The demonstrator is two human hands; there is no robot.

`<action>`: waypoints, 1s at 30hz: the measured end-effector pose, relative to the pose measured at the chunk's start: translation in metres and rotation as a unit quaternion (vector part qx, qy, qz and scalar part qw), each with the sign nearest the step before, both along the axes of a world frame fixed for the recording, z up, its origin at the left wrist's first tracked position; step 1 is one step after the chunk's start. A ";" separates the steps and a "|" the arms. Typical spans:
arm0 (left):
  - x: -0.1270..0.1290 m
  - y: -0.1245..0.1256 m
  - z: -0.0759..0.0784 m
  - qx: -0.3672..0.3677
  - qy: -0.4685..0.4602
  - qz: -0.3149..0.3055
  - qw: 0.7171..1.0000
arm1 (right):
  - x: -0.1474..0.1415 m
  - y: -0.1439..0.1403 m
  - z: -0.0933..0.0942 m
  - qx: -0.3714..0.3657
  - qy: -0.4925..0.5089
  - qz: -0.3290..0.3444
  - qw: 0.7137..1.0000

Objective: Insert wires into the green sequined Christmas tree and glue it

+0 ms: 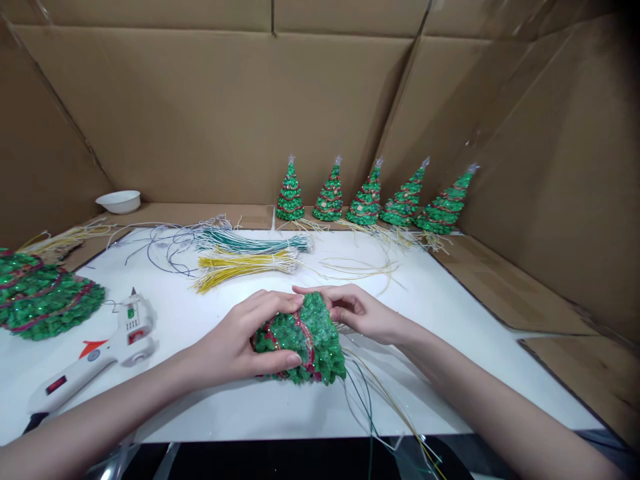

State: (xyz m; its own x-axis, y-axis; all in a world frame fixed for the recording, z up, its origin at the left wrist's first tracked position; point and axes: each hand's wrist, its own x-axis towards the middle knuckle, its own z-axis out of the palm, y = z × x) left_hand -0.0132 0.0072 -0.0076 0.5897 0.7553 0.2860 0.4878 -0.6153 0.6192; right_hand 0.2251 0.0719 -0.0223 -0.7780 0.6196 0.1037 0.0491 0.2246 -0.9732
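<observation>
My left hand (pixel 233 337) is wrapped round a small glittery green Christmas tree ornament (pixel 327 340), which lies tilted on its side above the white table. A red and gold garland strip runs across it. At the tree's far right edge is my right hand (pixel 364 312), with its fingers curled close together; whatever they pinch is hidden. Thin green and yellow wires (pixel 400 403) trail from the right of the tree over the table's front edge.
Several finished-looking trees (pixel 364 200) stand along the back. Bundles of green wires (pixel 250 241) and yellow wires (pixel 240 263) lie mid-table. On the left are a glue gun (pixel 107 350), a larger tree (pixel 50 303) and a white bowl (pixel 120 201). Cardboard walls (pixel 215 113) enclose the table.
</observation>
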 end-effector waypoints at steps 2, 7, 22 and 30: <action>0.000 0.000 0.000 -0.005 -0.003 -0.002 1.000 | 0.000 0.000 0.001 -0.003 -0.001 0.005 1.000; 0.000 0.000 0.001 -0.037 -0.003 0.010 0.999 | 0.000 -0.001 -0.001 0.011 -0.002 0.014 1.000; -0.001 0.001 -0.006 0.019 -0.029 -0.032 0.999 | -0.008 -0.015 -0.004 -0.081 0.025 -0.137 0.987; 0.002 0.005 -0.003 0.025 -0.014 -0.040 0.999 | -0.009 -0.016 -0.004 -0.028 0.034 -0.134 0.990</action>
